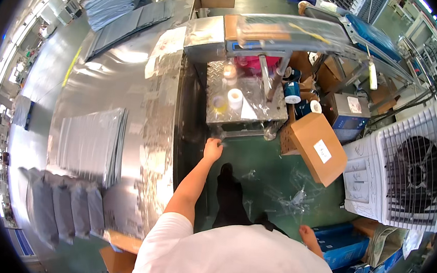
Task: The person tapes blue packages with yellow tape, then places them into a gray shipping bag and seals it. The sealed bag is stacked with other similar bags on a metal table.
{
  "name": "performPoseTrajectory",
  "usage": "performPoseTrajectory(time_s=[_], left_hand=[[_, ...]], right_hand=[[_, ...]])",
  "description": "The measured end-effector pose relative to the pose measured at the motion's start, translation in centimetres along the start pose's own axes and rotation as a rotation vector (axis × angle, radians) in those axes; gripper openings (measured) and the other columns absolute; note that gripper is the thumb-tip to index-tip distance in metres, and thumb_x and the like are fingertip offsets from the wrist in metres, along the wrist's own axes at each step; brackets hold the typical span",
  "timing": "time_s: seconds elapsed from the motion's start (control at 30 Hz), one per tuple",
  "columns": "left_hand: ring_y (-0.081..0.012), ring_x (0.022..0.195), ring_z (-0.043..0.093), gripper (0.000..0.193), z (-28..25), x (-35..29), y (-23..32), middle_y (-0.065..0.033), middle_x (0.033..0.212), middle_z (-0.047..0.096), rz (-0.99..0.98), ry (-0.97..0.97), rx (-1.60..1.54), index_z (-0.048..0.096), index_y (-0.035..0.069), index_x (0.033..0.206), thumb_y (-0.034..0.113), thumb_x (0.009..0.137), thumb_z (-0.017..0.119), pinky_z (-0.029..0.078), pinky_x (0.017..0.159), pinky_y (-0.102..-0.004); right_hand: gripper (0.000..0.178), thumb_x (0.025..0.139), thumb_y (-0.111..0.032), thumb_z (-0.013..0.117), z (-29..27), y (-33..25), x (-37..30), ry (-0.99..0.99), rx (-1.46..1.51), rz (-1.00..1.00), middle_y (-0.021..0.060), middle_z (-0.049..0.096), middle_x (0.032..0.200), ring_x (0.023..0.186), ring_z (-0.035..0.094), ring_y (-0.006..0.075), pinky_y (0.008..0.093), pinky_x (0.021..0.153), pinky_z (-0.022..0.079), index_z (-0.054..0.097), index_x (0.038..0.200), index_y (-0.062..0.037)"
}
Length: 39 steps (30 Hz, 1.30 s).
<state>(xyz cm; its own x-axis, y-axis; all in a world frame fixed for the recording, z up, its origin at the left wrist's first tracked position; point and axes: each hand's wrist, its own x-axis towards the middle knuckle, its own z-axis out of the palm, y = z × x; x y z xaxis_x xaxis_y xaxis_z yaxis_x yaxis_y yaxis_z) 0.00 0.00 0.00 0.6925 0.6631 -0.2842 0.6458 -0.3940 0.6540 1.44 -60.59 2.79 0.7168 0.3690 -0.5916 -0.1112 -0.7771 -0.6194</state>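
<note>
My left hand (213, 150) reaches forward, low beside the near left corner of a small metal-topped cart (217, 117). Its fingers are curled closed, and what they hold, if anything, is too small to make out. On the cart stand a white roll (235, 98) and a roll of clear yellowish tape (219, 103), with a white sheet (250, 110) lying beside them. My right hand (311, 239) hangs low at my right side near a blue box (346, 245), its fingers curled in with nothing seen in them.
A long metal table (139, 99) runs along my left, bearing stacks of grey plastic bags (91, 139). To the right are a tilted cardboard box (319, 147), several thread spools (292, 92) and a large white fan unit (406, 166). Clear plastic scraps (298, 198) litter the green floor.
</note>
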Motion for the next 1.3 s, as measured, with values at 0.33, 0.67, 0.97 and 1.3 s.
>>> performPoseTrajectory(time_s=[0.33, 0.67, 0.97, 1.3], left_hand=[[-0.0401, 0.112, 0.046, 0.053, 5.5, 22.6, -6.8, -0.0236, 0.133, 0.035, -0.098, -0.061, -0.070, 0.056, 0.014, 0.118, 0.028, 0.068, 0.070, 0.038, 0.097, -0.0398], [-0.0306, 0.100, 0.054, 0.026, 10.3, 18.9, -12.1, -0.0216, 0.107, 0.055, -0.489, 0.440, -0.683, 0.059, -0.006, 0.100, 0.007, 0.077, 0.059, 0.042, 0.089, -0.0362], [-0.0333, 0.092, 0.055, 0.041, 0.5, 22.9, -8.3, -0.0181, 0.094, 0.057, -0.042, 0.151, -0.007, 0.053, 0.004, 0.105, -0.003, 0.066, 0.061, 0.045, 0.081, -0.0409], [-0.0270, 0.070, 0.058, 0.011, 1.1, 21.4, -5.5, -0.0159, 0.077, 0.059, 0.158, -0.258, -0.153, 0.063, 0.000, 0.079, 0.010, 0.079, 0.058, 0.046, 0.065, -0.0371]], right_hand=[[0.025, 0.085, -0.017, 0.058, 6.2, -14.9, 0.7, -0.255, -0.042, 0.268, 0.0114, 0.064, 0.086, 0.078, 0.061, 0.0162, 0.0283, 0.070, 0.048, 0.059, 0.104, -0.0008], [0.030, 0.084, -0.018, 0.059, 9.4, -28.8, 12.0, -0.243, -0.052, 0.090, 0.0145, 0.064, 0.096, 0.089, 0.062, 0.0263, 0.0334, 0.077, 0.049, 0.056, 0.110, -0.0027], [0.032, 0.082, -0.017, 0.059, 13.8, -43.8, 28.3, -0.292, -0.147, -0.232, 0.0148, 0.058, 0.107, 0.097, 0.059, 0.0267, 0.0347, 0.081, 0.047, 0.056, 0.111, -0.0034], [0.025, 0.079, -0.012, 0.059, 13.5, -45.7, 26.7, -0.173, -0.183, -0.365, 0.0117, 0.058, 0.105, 0.095, 0.058, 0.0295, 0.0359, 0.081, 0.047, 0.059, 0.103, -0.0051]])
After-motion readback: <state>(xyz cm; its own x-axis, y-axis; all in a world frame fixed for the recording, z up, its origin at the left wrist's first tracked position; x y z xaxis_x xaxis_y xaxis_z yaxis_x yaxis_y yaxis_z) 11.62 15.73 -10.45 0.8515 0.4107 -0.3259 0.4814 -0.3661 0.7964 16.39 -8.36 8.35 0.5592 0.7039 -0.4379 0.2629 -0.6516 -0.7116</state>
